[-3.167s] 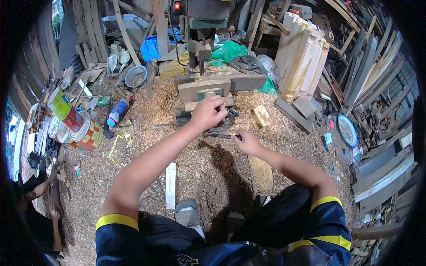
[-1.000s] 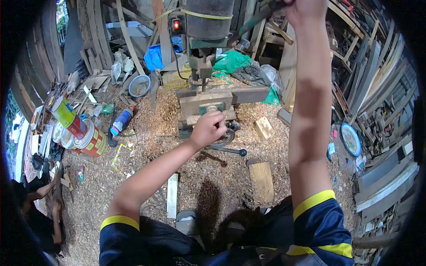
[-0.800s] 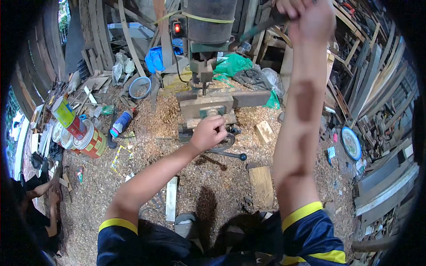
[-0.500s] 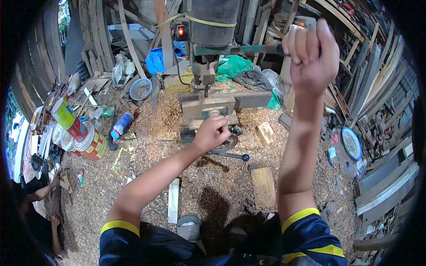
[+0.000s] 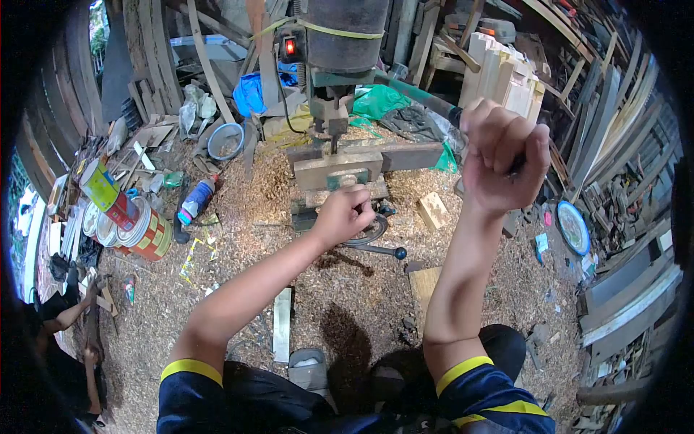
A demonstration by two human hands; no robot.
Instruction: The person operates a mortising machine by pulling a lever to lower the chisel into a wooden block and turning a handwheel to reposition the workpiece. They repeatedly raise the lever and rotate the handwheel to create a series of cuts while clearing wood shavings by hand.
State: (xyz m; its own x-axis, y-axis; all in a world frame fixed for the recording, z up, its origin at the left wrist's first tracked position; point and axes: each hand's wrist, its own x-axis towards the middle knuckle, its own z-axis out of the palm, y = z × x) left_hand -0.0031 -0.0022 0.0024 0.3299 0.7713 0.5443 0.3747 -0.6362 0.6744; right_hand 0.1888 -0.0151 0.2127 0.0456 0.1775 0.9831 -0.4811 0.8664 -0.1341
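Note:
My right hand is raised, its fingers curled at the dark end of a green machine lever. The lever slopes from the head of a drill-press-like machine. Below that head, a bit points down at a wooden block held in the machine's clamp. My left hand is closed just in front of the round clamp knob, above a handwheel. Whatever its fingers hold is hidden. A longer dark board stands behind the block.
Wood shavings cover the ground. A small wood block and a flat board lie at right. Paint buckets and a spray can are at left. Another person's arm shows at far left. Stacked lumber lines the right.
My right hand has come down with the lever, which now slopes lower, and the bit sits lower toward the block. My left hand stays almost in place. The view has shifted slightly.

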